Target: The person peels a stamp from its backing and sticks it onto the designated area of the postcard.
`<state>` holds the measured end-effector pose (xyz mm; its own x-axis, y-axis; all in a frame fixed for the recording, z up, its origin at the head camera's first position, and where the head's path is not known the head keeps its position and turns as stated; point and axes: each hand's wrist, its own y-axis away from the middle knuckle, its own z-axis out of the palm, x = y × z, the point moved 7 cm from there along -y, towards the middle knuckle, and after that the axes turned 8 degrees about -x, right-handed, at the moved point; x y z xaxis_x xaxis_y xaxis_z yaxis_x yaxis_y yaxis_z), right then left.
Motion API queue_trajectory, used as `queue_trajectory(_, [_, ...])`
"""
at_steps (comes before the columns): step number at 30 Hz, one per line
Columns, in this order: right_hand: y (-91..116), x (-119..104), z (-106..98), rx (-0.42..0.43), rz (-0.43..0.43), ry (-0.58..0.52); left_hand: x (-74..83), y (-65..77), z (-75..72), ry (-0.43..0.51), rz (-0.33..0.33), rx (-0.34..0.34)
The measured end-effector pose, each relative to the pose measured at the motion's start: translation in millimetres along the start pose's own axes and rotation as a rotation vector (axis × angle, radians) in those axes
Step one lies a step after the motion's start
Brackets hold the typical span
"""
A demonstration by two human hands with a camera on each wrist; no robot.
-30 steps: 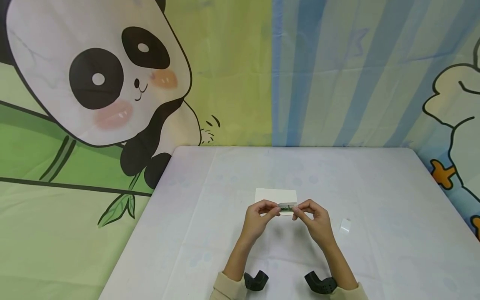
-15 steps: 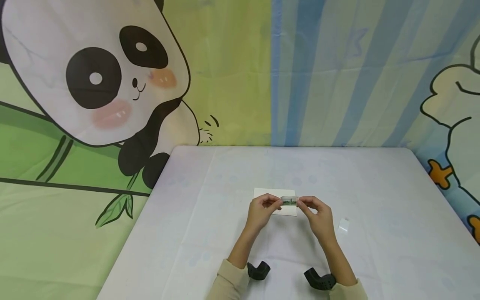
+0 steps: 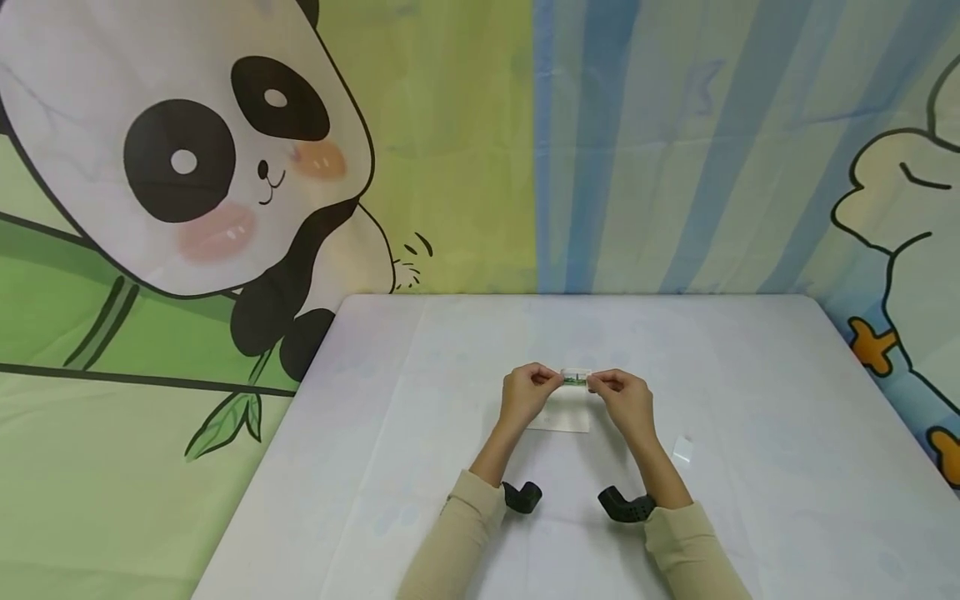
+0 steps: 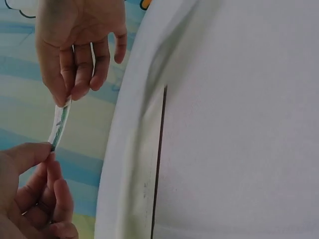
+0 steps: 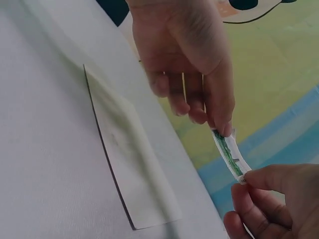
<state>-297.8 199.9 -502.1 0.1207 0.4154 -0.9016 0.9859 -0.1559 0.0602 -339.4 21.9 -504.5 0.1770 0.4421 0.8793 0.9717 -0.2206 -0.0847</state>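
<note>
Between my two hands hangs a small sticker (image 3: 575,378), whitish with a green scene printed along it. My left hand (image 3: 522,395) pinches one end with thumb and fingertips; my right hand (image 3: 627,405) pinches the other. The wrist views show the sticker (image 5: 231,155) bowed slightly, raised over the table. Below it lies a white card (image 3: 564,413), its far part overlapped by the hands and sticker in the head view. Faint dark marks show on the card (image 4: 144,184) in the left wrist view.
A small glossy white piece (image 3: 682,449) lies on the white-covered table (image 3: 420,467), right of my right forearm. A black mount sits at each wrist. Behind the table's far edge hangs a cloth printed with a panda (image 3: 187,158).
Both hands have lifted and moved the sticker forward, from over the card's near part to its far edge. The grip at both ends is kept. The card and glossy piece stay put.
</note>
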Motion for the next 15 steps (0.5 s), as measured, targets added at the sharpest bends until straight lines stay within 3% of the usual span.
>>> queue_trajectory(6, [-16.1,10.5,6.3,0.008,-0.004,0.167,-11.3,-7.5,6.2,-0.202,-0.158,-0.045])
queue_trajectory(15, [-27.2,26.2,16.7,-0.021,0.005,0.23,-23.7,-11.6,9.3,-0.272,-0.219,-0.041])
